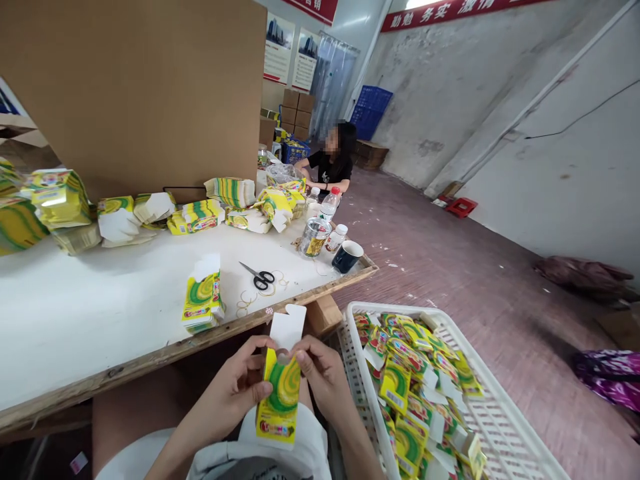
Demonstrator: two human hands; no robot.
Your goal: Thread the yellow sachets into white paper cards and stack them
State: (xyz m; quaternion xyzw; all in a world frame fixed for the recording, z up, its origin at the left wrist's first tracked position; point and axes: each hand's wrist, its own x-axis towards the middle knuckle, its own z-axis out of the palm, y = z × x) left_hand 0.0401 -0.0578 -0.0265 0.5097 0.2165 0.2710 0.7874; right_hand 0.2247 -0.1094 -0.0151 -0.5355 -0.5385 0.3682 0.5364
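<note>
Over my lap I hold a small yellow and green carton, its white end flap standing up at the top. My left hand grips its left side, thumb on the printed front. On the upper right edge, my right hand pinches the carton near the flap. A stack of flat cartons of the same print lies on the white table ahead of my hands. To my right, a white plastic basket holds many cartons with some flaps sticking out.
Scissors lie among rubber bands by the table edge. A dark mug, a tin and bottles stand at the corner. Bundled cartons line the back before a large cardboard sheet. Another person sits at the far end.
</note>
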